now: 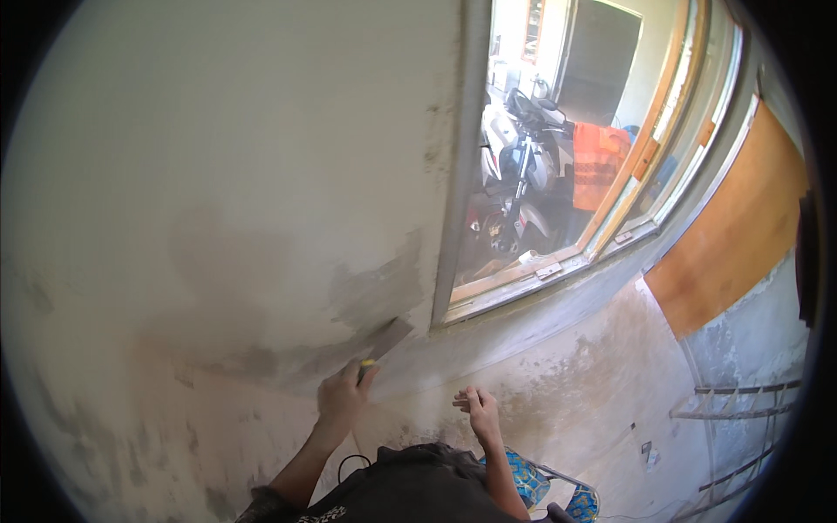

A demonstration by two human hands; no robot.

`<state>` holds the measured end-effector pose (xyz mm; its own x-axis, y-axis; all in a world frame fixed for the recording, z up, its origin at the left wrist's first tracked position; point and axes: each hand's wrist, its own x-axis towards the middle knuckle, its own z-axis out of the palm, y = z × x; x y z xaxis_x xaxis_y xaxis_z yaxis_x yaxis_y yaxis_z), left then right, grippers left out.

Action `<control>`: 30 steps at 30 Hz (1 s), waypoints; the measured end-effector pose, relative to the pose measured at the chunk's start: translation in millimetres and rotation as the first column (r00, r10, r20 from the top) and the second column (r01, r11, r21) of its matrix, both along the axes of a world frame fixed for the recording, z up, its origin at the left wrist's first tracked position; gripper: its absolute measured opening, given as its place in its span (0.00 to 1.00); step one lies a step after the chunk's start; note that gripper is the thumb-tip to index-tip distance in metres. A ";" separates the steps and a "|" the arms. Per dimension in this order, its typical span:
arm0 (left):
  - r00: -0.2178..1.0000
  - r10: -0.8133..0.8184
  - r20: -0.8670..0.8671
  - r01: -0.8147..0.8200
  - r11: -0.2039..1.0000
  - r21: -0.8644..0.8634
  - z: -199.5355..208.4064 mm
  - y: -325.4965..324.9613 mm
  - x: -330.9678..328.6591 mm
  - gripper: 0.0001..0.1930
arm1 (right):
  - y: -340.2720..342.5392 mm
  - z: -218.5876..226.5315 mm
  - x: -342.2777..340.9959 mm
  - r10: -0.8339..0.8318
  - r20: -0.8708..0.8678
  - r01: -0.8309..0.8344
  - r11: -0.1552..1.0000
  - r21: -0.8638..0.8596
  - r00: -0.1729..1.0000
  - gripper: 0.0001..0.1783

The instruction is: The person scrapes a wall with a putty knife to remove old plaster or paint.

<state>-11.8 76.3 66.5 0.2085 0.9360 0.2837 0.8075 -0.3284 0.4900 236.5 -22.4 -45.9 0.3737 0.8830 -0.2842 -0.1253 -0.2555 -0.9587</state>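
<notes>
My left hand [342, 397] is closed on the handle of a putty knife [392, 336]. A bit of yellow shows on the handle, and the flat grey blade lies against the wall just left of the window's lower corner. Above the blade, a darker grey, damp-looking smear [379, 288] marks the pale wall [261, 131]. My right hand [478, 411] hangs in front of my body, below the window, its fingers loosely bent and apart, with nothing visible in them.
A wooden-framed window [567, 261] fills the upper right; through it show a motorcycle [523, 157] and an orange cloth [600, 161]. An orange-brown panel [732, 227] and a ladder [741, 410] are at the right. Beside my right forearm stands a blue patterned chair [528, 478].
</notes>
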 end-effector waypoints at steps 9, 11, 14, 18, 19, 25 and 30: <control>0.983 0.076 -0.169 -0.076 0.997 0.006 10.6 -5.3 -1.9 0.18 | -7.3 -14.0 9.0 -0.055 0.012 0.055 0.998 -0.010 0.998 0.17; 0.987 0.070 -0.148 -0.068 0.998 0.018 26.3 -6.6 -11.5 0.19 | -5.7 -10.7 6.5 -0.024 -0.007 0.024 0.999 0.022 1.000 0.17; 0.970 0.095 -0.224 -0.095 0.995 0.010 37.1 -2.2 -13.9 0.19 | 4.5 -13.0 4.2 0.000 -0.026 0.002 0.998 0.059 1.000 0.16; 0.950 0.060 -0.306 -0.067 0.998 -0.013 36.2 8.7 19.5 0.19 | 22.7 1.6 -1.4 0.053 -0.019 -0.049 0.988 0.144 0.998 0.14; 0.964 0.044 -0.262 -0.048 0.999 -0.010 39.5 5.9 16.7 0.18 | 25.4 7.4 -2.7 0.067 -0.038 -0.060 0.982 0.178 0.997 0.13; 0.959 0.099 -0.267 -0.118 0.991 -0.055 53.7 -2.0 -6.2 0.18 | 23.7 8.0 0.9 -0.006 -0.113 0.026 0.984 0.174 0.994 0.13; 0.951 0.090 -0.295 -0.096 0.995 -0.005 52.4 -3.4 24.8 0.18 | 36.4 16.1 -3.9 0.044 -0.090 -0.028 0.985 0.173 0.995 0.12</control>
<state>13.0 72.8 118.9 0.1918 0.9598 0.2051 0.9433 -0.2380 0.2314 232.6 14.0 -29.8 0.3198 0.9339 -0.1596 -0.2103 -0.0943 -0.9731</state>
